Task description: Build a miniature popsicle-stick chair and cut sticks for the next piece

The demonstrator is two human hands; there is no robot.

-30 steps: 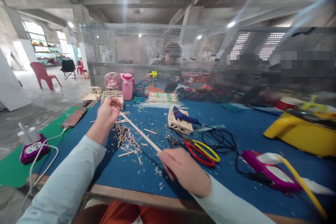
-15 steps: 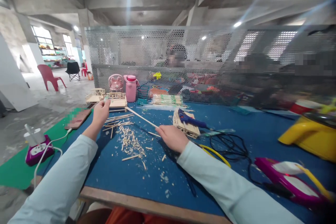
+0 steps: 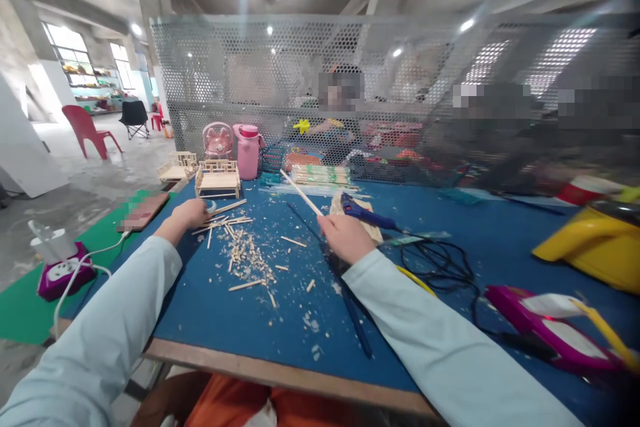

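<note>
My right hand is closed on the near end of a thin wooden stick, which points up and away to the left. At the left, my left hand is closed beside a pile of cut sticks. A small pale blue curved thing shows at its fingertips, too small to name. Beyond that hand stand two little stick-built models, a nearer one and a farther one. Just past my right hand, a blue glue gun lies on another stick piece, partly hidden.
Short wood offcuts litter the blue tabletop. A pink bottle and bundled sticks stand before a perforated metal screen, with a person behind it. Black cable, purple power strip and yellow container occupy the right.
My left hand has come down toward the stick pile. My right hand has moved right with its stick, which now points more steeply away. The view has tilted slightly down.
</note>
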